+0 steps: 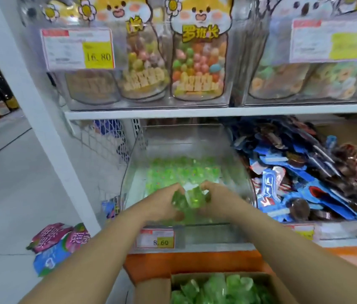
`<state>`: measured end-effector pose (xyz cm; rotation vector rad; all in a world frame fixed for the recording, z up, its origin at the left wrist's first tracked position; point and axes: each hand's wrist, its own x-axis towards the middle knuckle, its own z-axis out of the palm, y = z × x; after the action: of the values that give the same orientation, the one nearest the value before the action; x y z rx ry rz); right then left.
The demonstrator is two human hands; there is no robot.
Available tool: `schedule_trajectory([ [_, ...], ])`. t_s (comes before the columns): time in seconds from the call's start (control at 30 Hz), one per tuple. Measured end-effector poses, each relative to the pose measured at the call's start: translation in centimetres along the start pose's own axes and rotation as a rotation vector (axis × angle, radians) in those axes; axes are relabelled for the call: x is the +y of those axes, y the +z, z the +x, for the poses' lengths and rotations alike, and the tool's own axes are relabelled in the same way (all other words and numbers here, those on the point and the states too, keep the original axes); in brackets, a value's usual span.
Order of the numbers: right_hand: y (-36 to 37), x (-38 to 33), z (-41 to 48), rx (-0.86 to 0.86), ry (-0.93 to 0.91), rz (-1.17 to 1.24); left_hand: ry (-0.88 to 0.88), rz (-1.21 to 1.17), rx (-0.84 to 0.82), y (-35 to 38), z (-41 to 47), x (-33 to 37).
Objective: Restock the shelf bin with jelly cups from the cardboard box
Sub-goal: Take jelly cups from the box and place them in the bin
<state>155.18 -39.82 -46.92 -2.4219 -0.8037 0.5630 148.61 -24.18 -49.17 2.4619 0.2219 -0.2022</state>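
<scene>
- A person's left hand (164, 202) curled its fingers round one side of a clump of green jelly cups (189, 199), high above the open cardboard box (153, 289) at the frame's foot.
- The clump hung over the front of the clear shelf bin (208, 233), whose floor held only a thin spread of loose cups (182, 170). The restock looked barely begun, with the box well stocked.
- The right hand (213, 200) gripped the clump's other side, fingers bent round it and knuckles nearly meeting the left's.
- Likely hazard: the clump looked loose and slippery. Released too near the low front lip, cups could spill over it to the floor or back into the box.
- Further right, a heap of blue wrapped snacks (304, 172) filled the neighbouring bin. A careless toss could send cups across the shared wall into it.
</scene>
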Motion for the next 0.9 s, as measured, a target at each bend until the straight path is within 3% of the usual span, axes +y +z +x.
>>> schedule_trajectory([
  [0.17, -0.8, 0.2, -0.2, -0.164, 0.063, -0.157, -0.038, 0.056, -0.115, -0.5, -0.2, 0.4],
  [0.33, -1.2, -0.6, -1.6, -0.191, 0.075, -0.269, -0.134, 0.163, -0.205, -1.1, -1.8, 1.0],
  [0.7, -0.9, -0.8, -1.6, -0.171, 0.037, -0.233, -0.161, 0.077, -0.122, -2.3, -4.0, 1.6],
  [0.9, -0.3, -0.1, 0.3, -0.060, -0.046, -0.132, -0.122, 0.075, -0.074, -2.6, -3.6, 0.9],
])
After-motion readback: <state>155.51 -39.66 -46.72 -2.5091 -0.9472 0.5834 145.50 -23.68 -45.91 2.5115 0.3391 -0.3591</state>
